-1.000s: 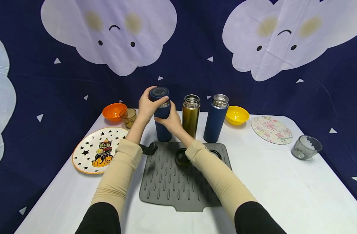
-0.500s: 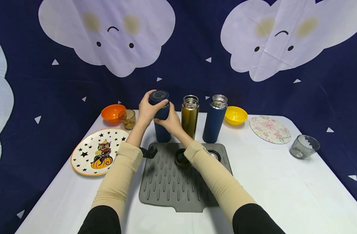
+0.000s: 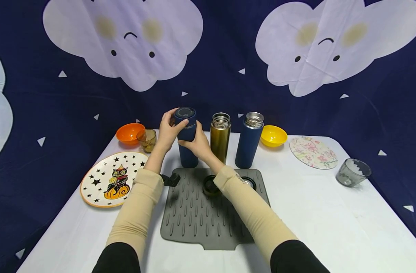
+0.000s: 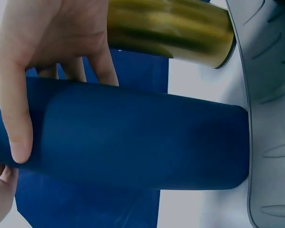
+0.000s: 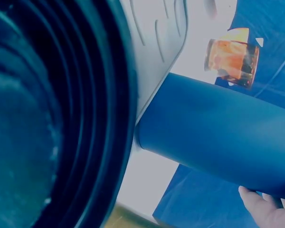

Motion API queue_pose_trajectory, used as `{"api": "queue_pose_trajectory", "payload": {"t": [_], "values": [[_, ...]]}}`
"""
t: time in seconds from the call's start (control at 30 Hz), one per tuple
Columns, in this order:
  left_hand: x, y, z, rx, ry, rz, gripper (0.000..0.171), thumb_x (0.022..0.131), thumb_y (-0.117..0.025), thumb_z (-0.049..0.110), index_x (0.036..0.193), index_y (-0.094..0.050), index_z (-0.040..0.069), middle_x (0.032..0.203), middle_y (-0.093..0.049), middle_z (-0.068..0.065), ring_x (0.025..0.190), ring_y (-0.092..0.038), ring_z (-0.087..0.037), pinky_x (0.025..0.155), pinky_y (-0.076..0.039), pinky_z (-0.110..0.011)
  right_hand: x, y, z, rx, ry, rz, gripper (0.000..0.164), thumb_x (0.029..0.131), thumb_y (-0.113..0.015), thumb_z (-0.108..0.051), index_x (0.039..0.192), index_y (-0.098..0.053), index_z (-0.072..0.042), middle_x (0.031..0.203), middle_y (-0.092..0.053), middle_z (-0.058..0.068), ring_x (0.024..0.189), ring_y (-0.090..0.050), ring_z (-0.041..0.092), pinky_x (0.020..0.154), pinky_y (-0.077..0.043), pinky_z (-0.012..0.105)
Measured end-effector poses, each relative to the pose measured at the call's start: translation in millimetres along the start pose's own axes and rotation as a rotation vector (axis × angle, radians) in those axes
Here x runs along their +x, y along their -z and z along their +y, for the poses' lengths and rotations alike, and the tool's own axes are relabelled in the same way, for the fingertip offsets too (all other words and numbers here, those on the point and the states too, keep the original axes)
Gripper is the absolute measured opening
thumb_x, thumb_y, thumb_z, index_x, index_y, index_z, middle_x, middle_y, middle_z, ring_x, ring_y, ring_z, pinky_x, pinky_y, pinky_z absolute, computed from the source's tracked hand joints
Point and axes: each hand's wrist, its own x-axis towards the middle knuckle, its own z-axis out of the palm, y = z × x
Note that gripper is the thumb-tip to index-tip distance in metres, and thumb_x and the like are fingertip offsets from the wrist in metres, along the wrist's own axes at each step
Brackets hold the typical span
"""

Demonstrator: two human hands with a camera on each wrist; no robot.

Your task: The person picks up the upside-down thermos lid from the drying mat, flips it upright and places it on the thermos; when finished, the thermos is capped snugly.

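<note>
The left hand (image 3: pixel 168 132) is curled round the cap (image 3: pixel 185 113), and the right hand (image 3: pixel 201 145) grips the upper body of the blue bottle (image 3: pixel 187 157) just below. That bottle stands upright near the table's (image 3: pixel 313 204) far edge, left of its middle. It looks like coated metal: stiff, hard to dent, probably only moderately heavy, the matte skin giving fair grip. Being tall and narrow, it could tip if twisted, so the upper body and the cap's rim seem the best places to hold.

Just beyond the right hand stand an open gold bottle (image 3: pixel 219 142) and a second blue bottle (image 3: pixel 249 146), also open. Nearer the table's front edge lies a grey mat (image 3: pixel 194 223) bearing a dark lid (image 3: pixel 209 186), partly behind the right sleeve (image 3: pixel 259 206).

The left wrist view shows the right thumb laid across the bottle, and its base close against the mat; whether they touch is unclear. Only the head view shows the cap's top. The right wrist view shows a dark ringed piece up close, likely that lid.
</note>
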Motion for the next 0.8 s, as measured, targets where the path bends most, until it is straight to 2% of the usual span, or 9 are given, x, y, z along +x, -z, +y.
{"api": "queue_pose_trajectory", "payload": {"t": [0.1,0.2,0.27,0.37,0.5,0.6,0.8], "values": [[0.0,3.5,-2.8,-0.018,-0.016,-0.022,0.056,0.084,-0.061,0.013,0.136,-0.043,0.005,0.121,-0.044,-0.011,0.103,-0.049,-0.014,0.096,-0.039,-0.032,0.4,-1.3,0.6,0.015,0.003,0.0,0.091,0.078,-0.075,-0.021,0.145,-0.015,-0.01,0.136,-0.041,0.013,0.117,-0.05,0.026,0.096,-0.042,0.038],[-1.6,4.4,-3.9,-0.074,-0.02,-0.056,0.061,0.084,-0.05,0.019,0.142,-0.034,0.008,0.124,-0.047,-0.016,0.102,-0.049,-0.012,0.098,-0.036,-0.032,-0.1,-1.1,-0.1,0.026,0.001,0.001,0.092,0.077,-0.075,-0.021,0.145,-0.015,-0.01,0.136,-0.041,0.013,0.117,-0.049,0.026,0.096,-0.041,0.038],[-2.7,3.0,-3.5,-0.124,-0.017,-0.07,0.065,0.084,-0.049,0.022,0.143,-0.026,0.009,0.127,-0.047,-0.02,0.104,-0.048,-0.012,0.1,-0.033,-0.033,-0.6,-0.3,-0.8,0.029,0.001,-0.002,0.092,0.077,-0.075,-0.021,0.145,-0.015,-0.01,0.137,-0.04,0.013,0.117,-0.049,0.026,0.096,-0.041,0.038],[-3.7,-1.2,-1.3,-0.15,0.007,-0.065,0.068,0.085,-0.054,0.024,0.142,-0.019,0.011,0.132,-0.036,-0.018,0.107,-0.048,-0.016,0.097,-0.036,-0.033,-1.2,1.4,-1.7,0.023,0.002,-0.006,0.092,0.077,-0.075,-0.021,0.146,-0.014,-0.008,0.139,-0.037,0.015,0.119,-0.047,0.027,0.097,-0.04,0.039],[-2.9,-6.2,1.2,-0.13,0.018,-0.013,0.075,0.081,-0.068,0.017,0.138,-0.019,0.017,0.122,-0.026,-0.005,0.101,-0.051,-0.019,0.084,-0.045,-0.028,-0.7,1.9,-1.6,0.018,-0.001,-0.014,0.092,0.078,-0.074,-0.021,0.146,-0.013,-0.007,0.141,-0.035,0.015,0.121,-0.046,0.027,0.099,-0.039,0.038],[-2.6,-7.9,1.9,-0.134,-0.003,0.012,0.072,0.081,-0.066,0.014,0.136,-0.021,0.016,0.116,-0.028,-0.003,0.097,-0.052,-0.018,0.08,-0.046,-0.026,-0.5,1.6,-1.9,0.022,0.005,-0.013,0.091,0.078,-0.075,-0.02,0.145,-0.014,-0.008,0.14,-0.036,0.015,0.121,-0.046,0.027,0.099,-0.039,0.037],[-3.4,-7.3,-0.2,-0.146,-0.021,0.004,0.062,0.082,-0.049,0.02,0.136,-0.022,0.007,0.128,-0.043,-0.019,0.104,-0.048,-0.017,0.092,-0.036,-0.028,-1.0,1.2,-1.7,0.035,0.014,-0.011,0.091,0.077,-0.075,-0.018,0.145,-0.015,-0.009,0.137,-0.039,0.014,0.117,-0.048,0.027,0.097,-0.04,0.037]]}}
